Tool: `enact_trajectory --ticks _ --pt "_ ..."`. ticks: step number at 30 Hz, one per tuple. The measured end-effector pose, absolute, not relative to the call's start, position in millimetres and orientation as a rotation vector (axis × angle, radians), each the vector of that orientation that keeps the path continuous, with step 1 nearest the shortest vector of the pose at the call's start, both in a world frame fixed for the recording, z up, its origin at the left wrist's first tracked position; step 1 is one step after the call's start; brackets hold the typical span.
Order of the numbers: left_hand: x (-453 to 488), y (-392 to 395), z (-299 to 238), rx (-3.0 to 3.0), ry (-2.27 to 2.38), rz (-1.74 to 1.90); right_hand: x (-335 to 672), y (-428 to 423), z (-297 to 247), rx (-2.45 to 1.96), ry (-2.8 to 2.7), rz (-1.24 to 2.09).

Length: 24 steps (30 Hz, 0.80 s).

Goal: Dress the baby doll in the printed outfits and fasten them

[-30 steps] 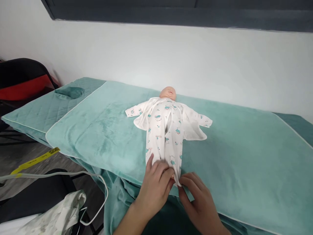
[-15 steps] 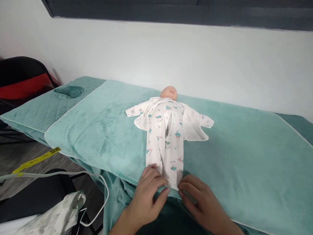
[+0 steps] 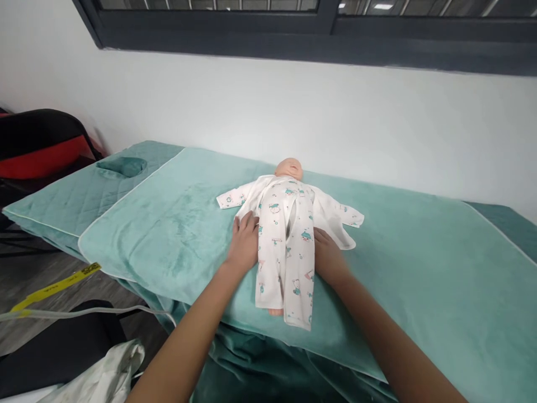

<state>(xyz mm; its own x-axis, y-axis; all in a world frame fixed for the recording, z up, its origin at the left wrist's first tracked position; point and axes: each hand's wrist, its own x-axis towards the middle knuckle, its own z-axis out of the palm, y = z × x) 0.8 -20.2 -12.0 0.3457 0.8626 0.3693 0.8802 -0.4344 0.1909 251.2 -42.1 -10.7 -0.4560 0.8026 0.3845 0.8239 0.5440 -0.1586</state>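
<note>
A baby doll lies on its back, its head (image 3: 289,168) toward the wall. It wears a white printed jacket (image 3: 331,215), spread open at both sides, and white printed trousers (image 3: 274,263) over its front and legs. A bit of foot (image 3: 276,312) shows below one trouser leg; the other leg's cuff hides what is inside. Against the trousers' left side rests my left hand (image 3: 244,240), its fingers stretched out over the jacket and its thumb hidden. My right hand (image 3: 330,256) lies against the opposite side, fingers extended, with some fingertips and the thumb out of sight.
The doll lies on a green padded bed cover (image 3: 419,268). At the bed's left end is a face hole (image 3: 122,166). A white cable (image 3: 84,313) with a yellow tag (image 3: 59,285) crosses the lower left, above a black chair (image 3: 54,358) with a cloth (image 3: 113,369).
Both hands have left the trouser cuffs and moved up to the doll's sides near the hips. A foot now shows below one cuff. The view has tilted up slightly.
</note>
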Motion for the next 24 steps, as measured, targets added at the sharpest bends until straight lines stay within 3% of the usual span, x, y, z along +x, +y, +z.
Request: enact_trajectory --ticks 19,24 --pt "1 -12 -16 -2.425 -1.64 -0.896 255 -63 -7 -1.059 -2.152 0.353" --pt "-3 -19 -15 -2.352 -1.658 -0.998 254 -61 -11 -1.097 -2.244 0.268"
